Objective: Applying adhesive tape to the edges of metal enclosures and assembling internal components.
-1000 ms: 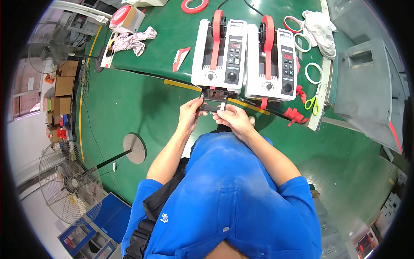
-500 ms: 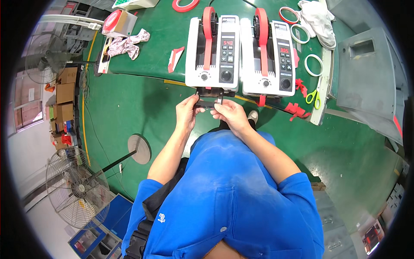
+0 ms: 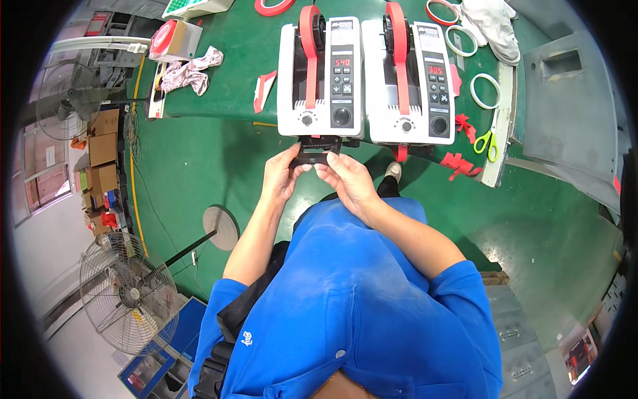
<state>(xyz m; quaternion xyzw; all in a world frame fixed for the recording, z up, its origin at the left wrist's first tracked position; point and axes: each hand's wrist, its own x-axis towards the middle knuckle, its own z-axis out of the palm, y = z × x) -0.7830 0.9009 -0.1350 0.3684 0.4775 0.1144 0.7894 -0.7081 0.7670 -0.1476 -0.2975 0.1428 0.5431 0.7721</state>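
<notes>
Just in front of the left tape dispenser (image 3: 284, 93), a black rectangular frame-like part (image 3: 311, 159) spans the gap between my two hands. My left hand (image 3: 280, 177) pinches its left end with thumb and fingers. At its right end, the thumb and fingers of my right hand (image 3: 349, 179) close on it. The part's far side meets the dispenser's front; whether it is joined there I cannot tell. Red tape (image 3: 310, 73) runs down from a roll on that dispenser. A second white tape dispenser (image 3: 373, 86), also loaded with red tape, stands to the right.
Tape rings (image 3: 485, 91), green-handled scissors (image 3: 488, 146) and red tape scraps (image 3: 458, 164) lie at the green table's right end. A crumpled cloth (image 3: 193, 72) and a boxed red roll (image 3: 174, 41) are at left. A pedestal fan (image 3: 129, 292) stands on the floor.
The black part now shows its opening more broadly, turned flatter toward me. Both hands have shifted slightly left in the picture, as have the dispensers with the view.
</notes>
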